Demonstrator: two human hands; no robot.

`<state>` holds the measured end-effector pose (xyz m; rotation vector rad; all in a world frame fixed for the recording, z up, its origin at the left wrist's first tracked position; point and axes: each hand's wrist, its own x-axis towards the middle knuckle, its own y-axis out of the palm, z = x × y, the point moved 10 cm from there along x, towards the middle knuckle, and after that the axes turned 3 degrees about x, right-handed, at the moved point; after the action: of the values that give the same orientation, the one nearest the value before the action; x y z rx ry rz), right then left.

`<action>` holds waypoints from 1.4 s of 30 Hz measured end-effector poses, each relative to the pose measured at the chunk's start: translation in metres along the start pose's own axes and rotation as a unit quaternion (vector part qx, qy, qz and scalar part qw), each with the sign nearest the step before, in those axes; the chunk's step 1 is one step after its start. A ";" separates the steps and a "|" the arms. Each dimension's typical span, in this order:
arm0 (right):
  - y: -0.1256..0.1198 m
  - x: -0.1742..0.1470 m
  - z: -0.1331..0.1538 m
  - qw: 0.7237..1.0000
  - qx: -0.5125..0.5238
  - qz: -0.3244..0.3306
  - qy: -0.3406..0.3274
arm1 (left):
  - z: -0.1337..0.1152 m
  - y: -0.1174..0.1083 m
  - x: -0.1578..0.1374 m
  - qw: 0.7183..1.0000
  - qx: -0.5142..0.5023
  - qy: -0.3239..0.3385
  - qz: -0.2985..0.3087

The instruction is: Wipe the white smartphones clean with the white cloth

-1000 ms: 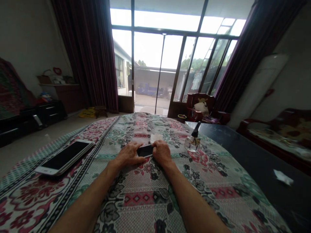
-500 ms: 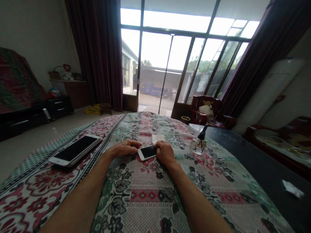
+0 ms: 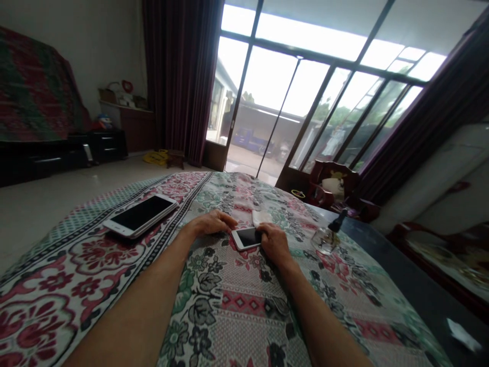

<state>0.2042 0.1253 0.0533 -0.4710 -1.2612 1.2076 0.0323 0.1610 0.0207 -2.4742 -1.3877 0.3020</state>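
Note:
A small white smartphone [image 3: 248,238] with a dark screen lies on the patterned tablecloth in front of me. My right hand [image 3: 274,241] has its fingers closed around the phone's right end, hiding that part. At the opposite end is my left hand [image 3: 214,223], its fingers stretched out and reaching to the upper left corner; whether they press on it I cannot tell. Just behind the phone lies a folded white cloth or tissue [image 3: 262,217], partly covered by my right hand. Farther left, a larger white smartphone [image 3: 141,214] rests face up on what looks like another flat item.
A clear glass bottle with a black top [image 3: 325,239] stands right of my right hand. The floral tablecloth [image 3: 244,316] covers most of the table. At far right, a white crumpled piece [image 3: 463,334] lies on a dark surface. Wooden chairs [image 3: 332,186] stand beyond.
The whole view has tilted and turned a little left, so everything sits farther right in it. Both hands keep nearly the same places at the phone's two ends.

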 end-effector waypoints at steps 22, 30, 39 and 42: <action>0.006 -0.008 0.030 0.998 0.029 0.021 -0.056 | 0.001 0.010 0.004 0.999 0.026 0.011 0.039; 0.004 -0.013 0.019 0.996 0.048 0.037 -0.070 | -0.004 0.013 -0.001 0.998 0.051 0.006 0.049; -0.001 -0.016 0.014 0.992 0.090 0.044 -0.079 | -0.005 0.024 0.000 0.995 0.005 0.022 0.099; -0.002 -0.014 0.010 0.992 0.092 0.042 -0.071 | -0.005 0.024 -0.001 0.996 -0.009 0.018 0.086</action>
<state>0.1982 0.1093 0.0515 -0.3107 -1.2453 1.4355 0.0525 0.1479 0.0172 -2.6052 -1.1703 0.2807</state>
